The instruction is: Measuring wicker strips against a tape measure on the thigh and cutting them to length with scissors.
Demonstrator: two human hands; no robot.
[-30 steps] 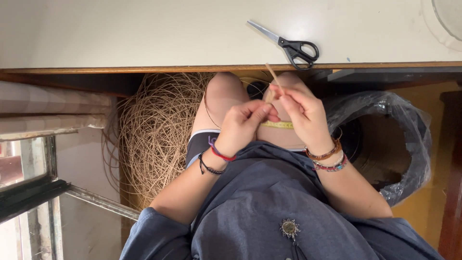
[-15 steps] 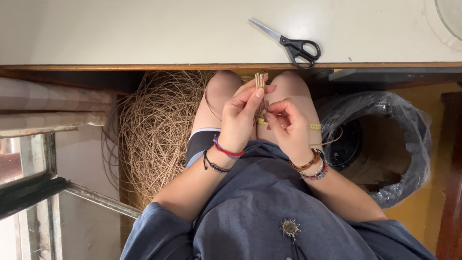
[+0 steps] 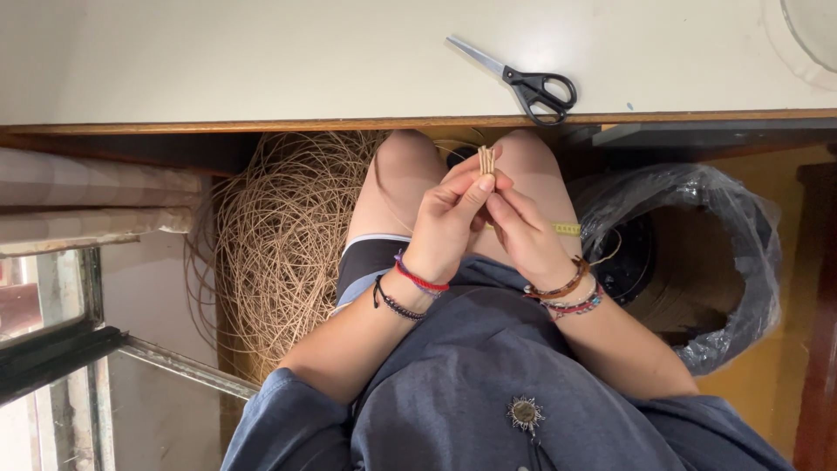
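At 9 o'clock from the hands a loose coil of tan rattan cane (image 3: 288,244) lies on the floor under the table (image 3: 261,70), touching the person's left knee; at centre, over the lap, the left hand (image 3: 449,222) is closed, thumb and fingers pinched on a short bundle of cane strips (image 3: 486,160) that stands upright, its cut ends pointing to 12 o'clock; the right hand (image 3: 523,231) sits just beside it at 3 o'clock, fingers curled against the lower part of the same bundle and touching the left fingers; a yellow measuring tape (image 3: 565,228) shows at the right hand's far side, across the thigh; at 1 o'clock, on the table's edge, black-handled scissors (image 3: 523,77) lie shut, well apart from the hands; at 3 o'clock stands a bin lined with a black plastic bag (image 3: 697,253).
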